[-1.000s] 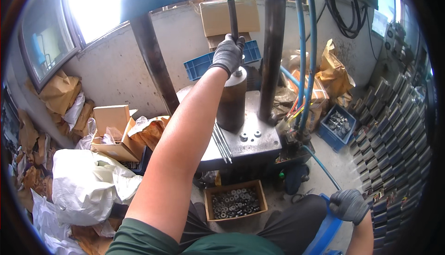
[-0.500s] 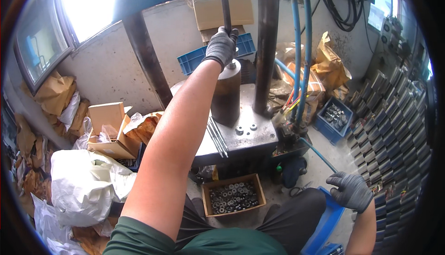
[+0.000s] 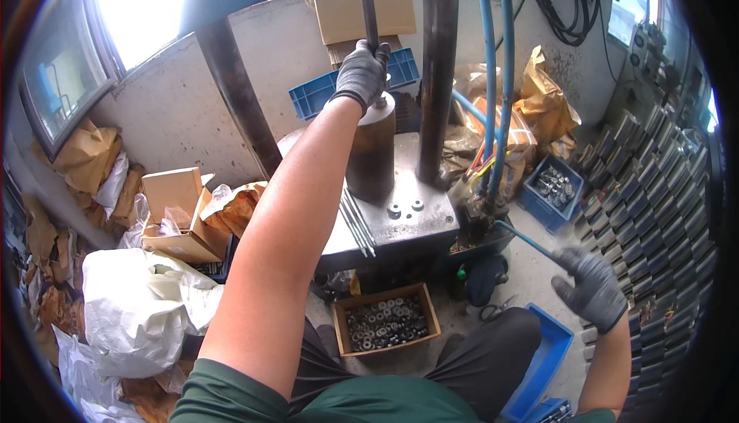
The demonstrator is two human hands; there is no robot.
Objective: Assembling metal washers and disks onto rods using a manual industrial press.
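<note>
My left hand (image 3: 362,73) wears a grey glove and reaches far forward under the press's blue crossbeam. Its fingers close round the lower end of an upright steel rod (image 3: 369,11), hiding the rod's tip. Just beneath stands a thick dark steel cylinder (image 3: 372,150) on the press's metal table (image 3: 423,161). To the right, my gloved right hand (image 3: 593,288), blurred by motion, is at the end of a thin blue lever (image 3: 527,240). The lever's end goes under its fingers, while the thumb stands apart. Thin rods (image 3: 356,223) and small ring-shaped parts (image 3: 395,210) lie on the table.
A cardboard box (image 3: 435,323) of metal rings sits between my feet. Two dark columns (image 3: 439,84) flank the cylinder. Blue hoses (image 3: 490,61) hang at the right. Stacked metal pieces (image 3: 654,215) and a blue bin (image 3: 548,215) stand right; a white sack (image 3: 146,307) lies left.
My right hand and the lever's end have moved upward. The view has shifted slightly; my left hand stays at the rod's lower end.
</note>
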